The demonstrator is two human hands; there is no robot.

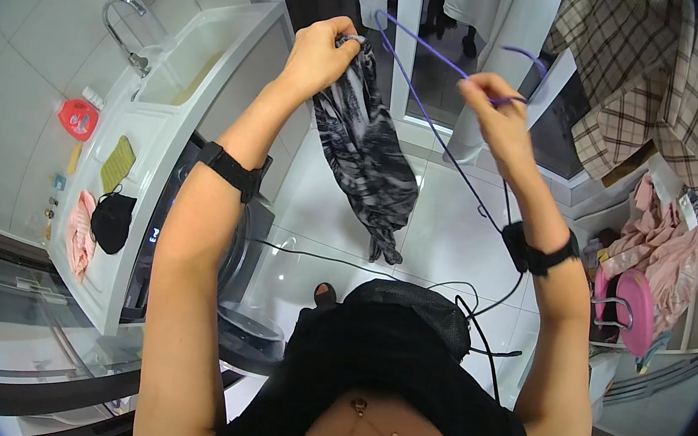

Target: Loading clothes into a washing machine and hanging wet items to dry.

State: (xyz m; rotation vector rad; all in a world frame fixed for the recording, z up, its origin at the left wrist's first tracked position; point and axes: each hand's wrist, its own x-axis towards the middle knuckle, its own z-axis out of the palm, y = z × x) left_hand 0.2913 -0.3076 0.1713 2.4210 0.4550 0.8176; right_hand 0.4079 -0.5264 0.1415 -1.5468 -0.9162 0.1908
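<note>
A black-and-grey patterned garment (370, 155), which looks like trousers with a gathered end, hangs from my left hand (321, 55). My left thumb and fingers pinch it by its top edge. My right hand (501, 109) grips a purple wire clothes hanger (408, 81) near its hook. The hanger is tilted, one corner pointing towards the garment's top without clearly touching it. Its lower bar runs down to the black strap device on my right wrist; a small loop shows on that bar.
On the left, a white counter with a sink (175, 79) carries a red bottle (77, 119), a green sponge cloth (118, 164) and a black pouch (112, 223). Beneath stands a washing machine with its round door (251, 331) swung out. Checked fabric (658, 80) hangs right. A cable (330, 258) crosses the tiles.
</note>
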